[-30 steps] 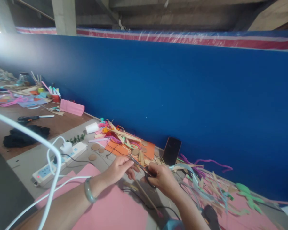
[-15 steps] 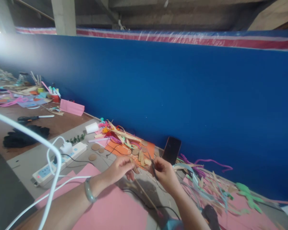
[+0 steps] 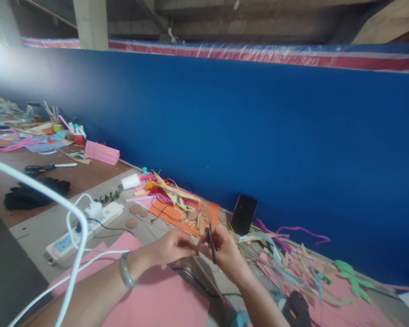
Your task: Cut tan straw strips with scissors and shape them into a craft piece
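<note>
**While clutter crowds the table, two hands meet over a pair of scissors**

Although the hands work at the near edge of the grey table [image 3: 37,227], craft stuff lies on every side. A white cable [image 3: 59,202] loops across the left foreground, close to the camera, and passes over a power strip [image 3: 85,229]. A pink sheet [image 3: 157,295] lies under the left forearm. Beyond the hands sits an orange sheet [image 3: 172,212] with a heap of pale strips [image 3: 175,191] on it. A dark phone [image 3: 244,213] leans against the blue wall [image 3: 293,150] just behind. To the right spreads a tangle of ribbons [image 3: 279,256]. Further left lie brown discs [image 3: 135,209], a white roll [image 3: 130,181], a pink box [image 3: 102,153] and a black cloth [image 3: 34,193].

The scissors [image 3: 211,240] stand between the two hands, over the table edge. The right hand [image 3: 226,256] is closed around their lower part, so the handles are hidden. The left hand [image 3: 175,247], with a bracelet [image 3: 126,271] on its wrist, has its fingertips drawn into a narrow pinch right beside the blades. Whether the pinch holds anything is too small to tell.

The scissors are dark and slim. Their blades point up, nearly upright, and lie close together.
</note>
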The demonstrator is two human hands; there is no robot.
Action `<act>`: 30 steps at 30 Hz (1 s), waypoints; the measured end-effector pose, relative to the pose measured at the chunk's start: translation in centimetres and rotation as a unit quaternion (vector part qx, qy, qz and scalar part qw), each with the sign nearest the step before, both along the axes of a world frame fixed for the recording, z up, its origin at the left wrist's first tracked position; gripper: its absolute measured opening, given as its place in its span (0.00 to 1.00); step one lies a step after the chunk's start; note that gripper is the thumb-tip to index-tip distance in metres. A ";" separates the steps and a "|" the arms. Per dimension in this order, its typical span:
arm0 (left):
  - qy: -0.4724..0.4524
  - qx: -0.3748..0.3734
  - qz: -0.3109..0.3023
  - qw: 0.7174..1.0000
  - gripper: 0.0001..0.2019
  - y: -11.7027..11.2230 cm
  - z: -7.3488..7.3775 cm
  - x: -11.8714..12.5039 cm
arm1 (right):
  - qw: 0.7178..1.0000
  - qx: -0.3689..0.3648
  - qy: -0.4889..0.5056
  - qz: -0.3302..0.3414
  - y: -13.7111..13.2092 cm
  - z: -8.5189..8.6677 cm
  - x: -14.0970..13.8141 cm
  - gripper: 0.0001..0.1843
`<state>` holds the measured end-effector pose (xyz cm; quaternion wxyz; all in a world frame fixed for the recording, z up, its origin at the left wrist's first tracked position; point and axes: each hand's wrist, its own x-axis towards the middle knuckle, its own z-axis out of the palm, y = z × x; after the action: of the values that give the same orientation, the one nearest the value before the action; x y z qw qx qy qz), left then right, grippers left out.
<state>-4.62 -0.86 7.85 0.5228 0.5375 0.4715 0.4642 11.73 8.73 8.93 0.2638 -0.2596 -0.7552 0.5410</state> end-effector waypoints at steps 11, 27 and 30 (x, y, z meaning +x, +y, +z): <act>-0.051 0.033 0.129 0.990 0.13 1.4 -2.5 -0.3 | 0.994 -0.078 0.065 -0.048 0.3 -1.4 -0.8 0.24; -0.205 0.058 0.248 0.945 0.09 1.6 -1.3 -0.6 | 0.950 0.259 -0.175 -0.011 1.9 -0.7 1.0 0.18; -0.217 0.069 0.266 0.937 0.09 1.7 -1.3 -0.6 | 0.927 0.311 -0.210 -0.013 1.9 -0.7 1.1 0.20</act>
<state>-5.19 0.82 6.54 0.4315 0.3138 0.4388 0.7230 12.84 10.61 8.24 0.1735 -0.2817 -0.9204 0.2084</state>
